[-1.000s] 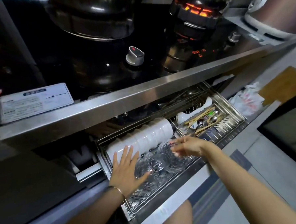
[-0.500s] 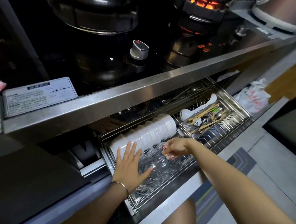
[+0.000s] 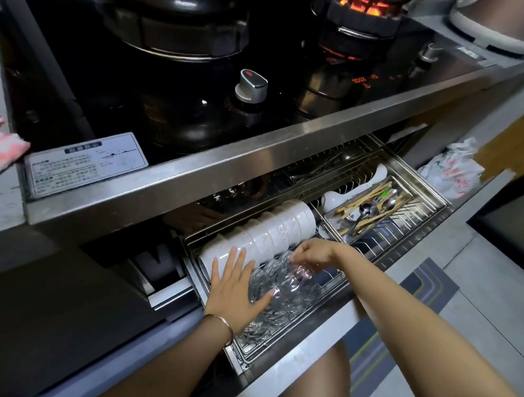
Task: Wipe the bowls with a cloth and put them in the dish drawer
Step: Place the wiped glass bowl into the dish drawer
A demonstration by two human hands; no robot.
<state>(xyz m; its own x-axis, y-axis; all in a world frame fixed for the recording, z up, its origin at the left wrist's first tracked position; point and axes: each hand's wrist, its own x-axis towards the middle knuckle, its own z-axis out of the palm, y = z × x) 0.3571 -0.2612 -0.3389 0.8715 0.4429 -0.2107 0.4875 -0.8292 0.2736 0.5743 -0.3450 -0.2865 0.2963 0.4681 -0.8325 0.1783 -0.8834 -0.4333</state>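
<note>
Two bare hands meet over a row of clear glass bowls [image 3: 283, 290] in the open dish drawer [image 3: 428, 189], seen from the head view. The bowls lie on their sides, nested one into the next, along the front left lane of the wire rack.

- Left hand [image 3: 234, 291]: palm down, fingers straight and spread. It presses flat on the left part of the glass row, and its fingertips reach the white bowls [image 3: 268, 235] behind. A thin bracelet [image 3: 221, 321] circles the wrist.
- Right hand [image 3: 312, 252]: fingers curled downward, grasping the rim of the glass bowl at the right end of the row.
- The white bowls, also on their sides and nested, fill the lane just behind the glass ones and touch them along their length.
- The cutlery tray [image 3: 372, 213] takes up the right part of the drawer and holds chopsticks and metal spoons. A white ladle [image 3: 335, 199] lies just beside its back left corner.
- The cloth [image 3: 0, 151], pink and white, rests on the counter at the far left, well apart from both hands and the drawer.

Above the drawer is a black cooktop behind a steel edge. It carries a silver knob [image 3: 251, 85], a printed label [image 3: 86, 163] at the front left corner, a dark pot on the left burner, and a glowing orange burner [image 3: 359, 4] at the top. A crumpled plastic bag [image 3: 450, 173] lies on the floor to the right of the drawer, and a striped mat [image 3: 407, 306] is in front of it.
</note>
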